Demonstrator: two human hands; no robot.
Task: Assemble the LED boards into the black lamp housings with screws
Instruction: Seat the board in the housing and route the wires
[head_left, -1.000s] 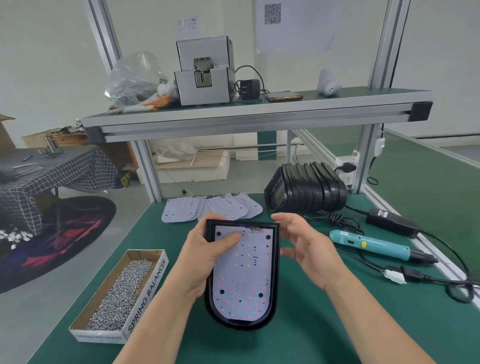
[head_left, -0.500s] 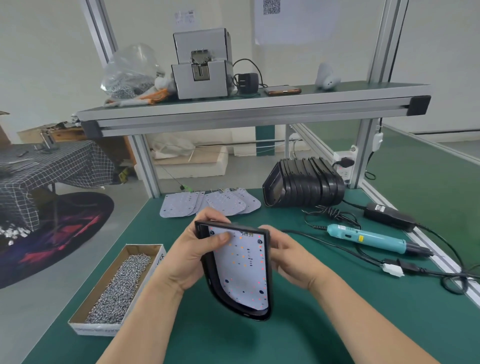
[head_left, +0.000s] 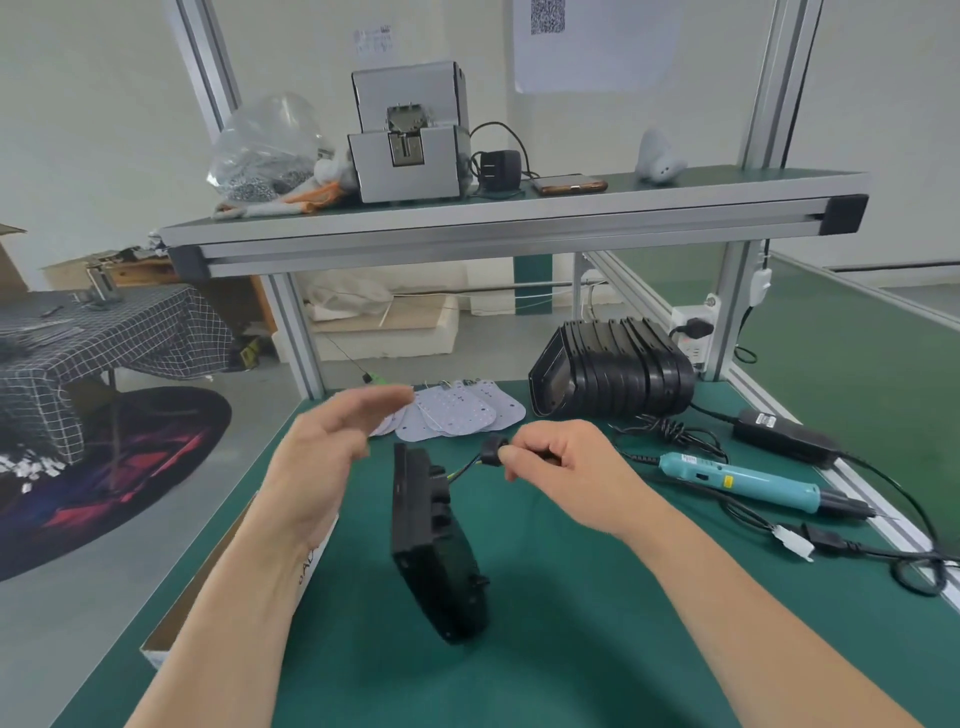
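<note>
A green matte mat covers the workbench, framed by ribbed aluminium posts that carry a shelf. On the shelf stand a boxy grey metal screw feeder and a crumpled clear plastic bag of small metal screws.

At the back right of the mat a stack of black lamp housings lies on its side, the moulded shells nested rim to rim. Centre front, one black lamp housing stands on edge between the forearms, with its blocky back facing right and its rounded end lowest at the mat.

A teal plastic electric screwdriver lies to the right among black cords. Thin white LED boards with rounded ends fan out flat behind the housing.

The left hand is spread open with straight, blurred fingers, left of the housing and holding nothing. The right hand pinches a black ring-shaped fitting between thumb and curled fingers. A thin wire runs from the fitting down to the housing's back.
</note>
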